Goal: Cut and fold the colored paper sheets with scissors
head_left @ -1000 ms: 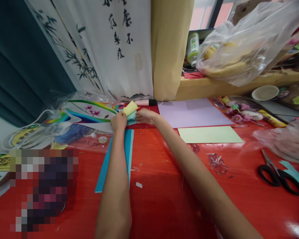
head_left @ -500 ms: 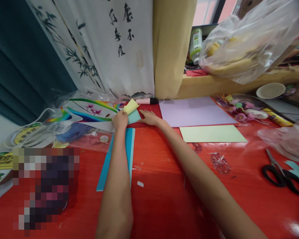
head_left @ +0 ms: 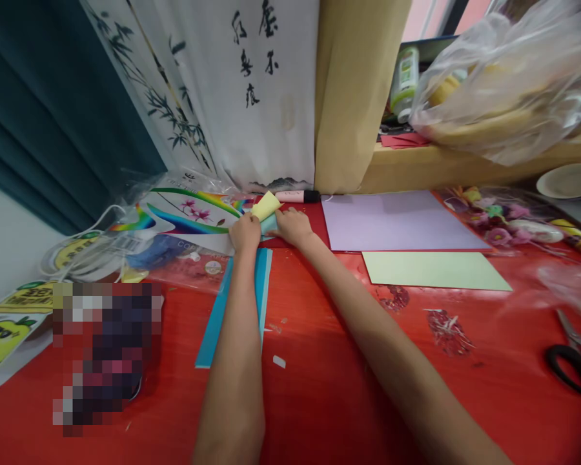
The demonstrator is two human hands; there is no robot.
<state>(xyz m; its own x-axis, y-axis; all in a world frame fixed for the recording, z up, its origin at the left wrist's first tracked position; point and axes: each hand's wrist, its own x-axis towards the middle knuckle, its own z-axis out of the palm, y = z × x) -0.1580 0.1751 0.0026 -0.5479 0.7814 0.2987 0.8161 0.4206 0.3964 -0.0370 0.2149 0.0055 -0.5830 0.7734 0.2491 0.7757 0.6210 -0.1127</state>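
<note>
At the back of the table my left hand is closed on folded paper, light blue beneath and yellow on top. The yellow paper sticks up just above its fingers. My right hand has its fingers curled at the right edge of the light blue paper and seems to grip it; the fingertips are partly hidden. Darker blue paper lies under my left forearm. Right behind the hands is a pink marker with a black cap.
Lavender paper and a pale green sheet lie right of my hands. Black-handled scissors rest at the right edge. A plastic-wrapped paper pack is on the left. Behind stands a white hanging with writing.
My right hand has gone from spread fingers beside the light blue paper to curled fingers at its edge. My left hand keeps its hold. The whole view has shifted, with things now farther right.
</note>
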